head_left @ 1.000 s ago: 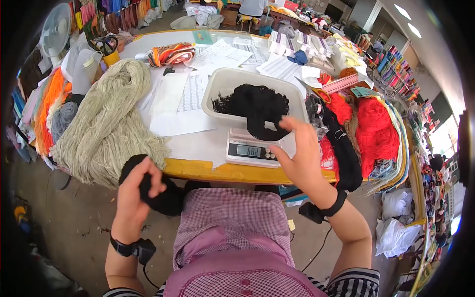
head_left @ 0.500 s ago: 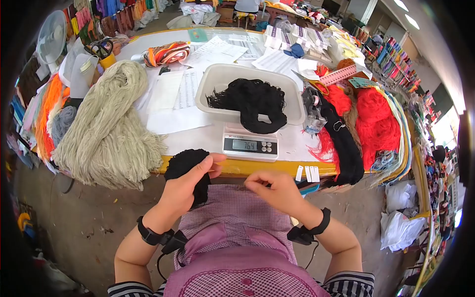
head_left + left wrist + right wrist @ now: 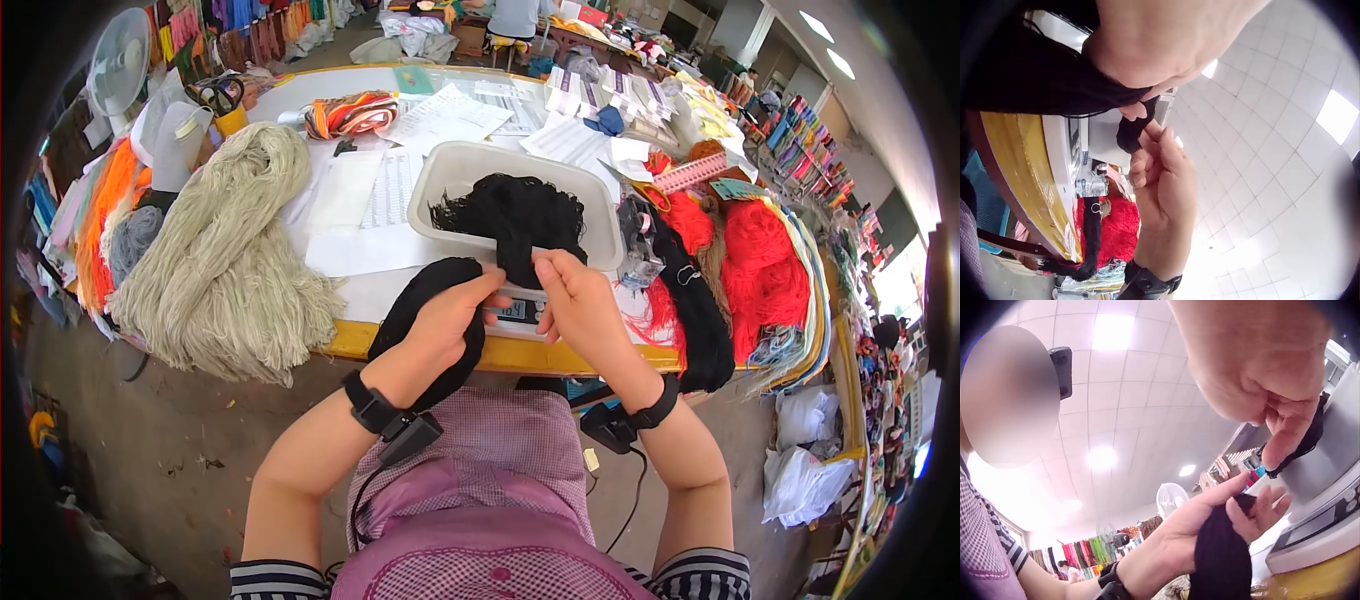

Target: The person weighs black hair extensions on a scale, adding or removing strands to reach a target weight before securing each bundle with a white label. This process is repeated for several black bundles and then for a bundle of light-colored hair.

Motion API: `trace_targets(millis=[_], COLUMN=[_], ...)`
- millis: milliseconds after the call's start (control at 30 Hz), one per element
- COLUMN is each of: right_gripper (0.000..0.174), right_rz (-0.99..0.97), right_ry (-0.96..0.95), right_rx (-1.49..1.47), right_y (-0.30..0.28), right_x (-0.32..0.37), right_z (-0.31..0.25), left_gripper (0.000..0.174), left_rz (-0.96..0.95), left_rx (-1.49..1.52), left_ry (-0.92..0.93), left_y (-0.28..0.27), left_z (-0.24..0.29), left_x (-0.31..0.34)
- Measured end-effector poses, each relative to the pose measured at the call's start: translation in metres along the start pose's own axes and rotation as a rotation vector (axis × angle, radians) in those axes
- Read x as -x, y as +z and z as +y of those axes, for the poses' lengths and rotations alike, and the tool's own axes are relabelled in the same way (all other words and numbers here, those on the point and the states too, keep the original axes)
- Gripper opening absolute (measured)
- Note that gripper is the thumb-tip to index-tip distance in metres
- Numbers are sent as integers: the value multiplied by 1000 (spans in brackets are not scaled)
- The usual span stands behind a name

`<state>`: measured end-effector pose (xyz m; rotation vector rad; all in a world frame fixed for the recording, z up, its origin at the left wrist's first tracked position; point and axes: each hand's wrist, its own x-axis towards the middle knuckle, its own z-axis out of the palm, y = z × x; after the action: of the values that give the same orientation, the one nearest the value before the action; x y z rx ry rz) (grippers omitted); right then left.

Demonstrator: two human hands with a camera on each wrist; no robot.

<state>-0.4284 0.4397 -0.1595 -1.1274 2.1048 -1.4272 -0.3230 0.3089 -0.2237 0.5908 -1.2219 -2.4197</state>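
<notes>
My left hand (image 3: 445,315) holds a skein of black yarn (image 3: 418,300), its loop hanging over the table's front edge. In the right wrist view, the left fingers curl around that skein (image 3: 1222,556). More black yarn (image 3: 540,205) lies heaped in a translucent white plastic tub (image 3: 428,195), and a loop of it drapes over the front rim. There my right hand (image 3: 585,305) pinches the draped yarn between thumb and fingers, also visible in the left wrist view (image 3: 1130,131). Below the tub is a digital scale (image 3: 530,333), partly hidden behind both hands.
A large pale green skein (image 3: 220,260) lies to the left. Red yarn (image 3: 760,255) and a black hank (image 3: 708,330) lie at the right. Behind are printed sheets (image 3: 445,115) and an orange striped skein (image 3: 350,115). A yellow strip (image 3: 355,338) edges the table.
The left hand has moved up and right with its skein, towards the tub. The right hand, open near the tub one second ago, then lower by the table edge, is now at the draped yarn.
</notes>
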Motion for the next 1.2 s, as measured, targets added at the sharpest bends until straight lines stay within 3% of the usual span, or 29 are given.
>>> trace_targets(millis=[67,200,267,400,433,467,567,667,700,733,800,867,1033,1200], right_gripper=[29,26,22,17,16,15,16,19,21,21,24,31,29,33], right_rz=[-75,-225,-220,-220,-248,-275,-366,-522,-542,-544,-599,-511,-219,-125], right_ry=[112,26,110,223,256,287,376,450,399,394,298,313,352,386], right_rx=[4,103,-126,-297,-511,-726,-850,-843,-652,-650,-268,-249,-316,-345], right_y=[0,-7,-8,-12,-13,-13,-23,-32,-35,-40,-53,-70,-91,-108], right_x=[-4,-16,-20,-17,-16,-16,-20,-30,-34,-41,-58,-79,-138,-190], right_z=[3,19,20,15,11,7,1,-8,-10,-13,-20,-25,-19,9], left_gripper=[29,22,21,16,16,14,12,14,16,19,24,22,26,25], left_rz=[-8,-71,-43,-60,-61,-66,-116,-139,-162,-184,-156,-130,24,310], left_rx=[-47,-44,-56,47,46,145,260,291,145,-2,-78,-159,108,59], left_ry=[-24,39,90,141,145,113,44,-42,-67,-91,-94,-122,102,229], left_y=[-2,-1,-1,-4,-4,-4,-8,-10,-17,-22,-33,-56,-123,-178], left_z=[-4,-6,-5,-2,0,4,17,25,26,28,36,48,74,92], left_x=[-4,9,14,17,18,20,26,32,34,37,46,58,96,138])
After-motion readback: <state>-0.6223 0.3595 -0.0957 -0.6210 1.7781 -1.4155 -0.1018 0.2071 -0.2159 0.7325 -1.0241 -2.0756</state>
